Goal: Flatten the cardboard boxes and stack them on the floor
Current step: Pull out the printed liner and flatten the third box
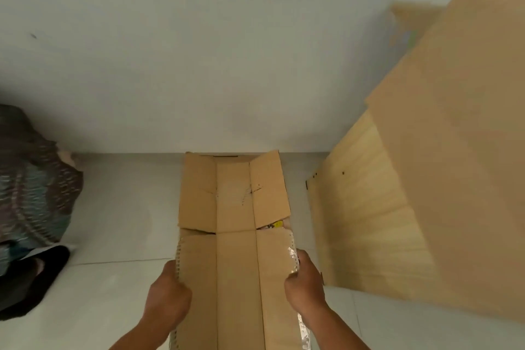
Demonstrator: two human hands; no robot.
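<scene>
A flattened brown cardboard box (pixel 235 221) stretches from my body to the white wall, its far flaps spread and creased. My left hand (pixel 167 293) grips its left edge, fingers curled around the corrugated rim. My right hand (pixel 305 284) grips the right edge, where clear tape shines. Both hands hold the near half at about the same height. Something yellow and white shows through a gap under the right flap. I cannot tell whether the far end rests on the floor.
A tall pale wooden cabinet (pixel 426 150) fills the right side, close to the box. A patterned fabric bundle (pixel 31 179) and a black item (pixel 31 278) lie at the left. White tiled floor (pixel 122 221) lies between them, meeting the wall behind.
</scene>
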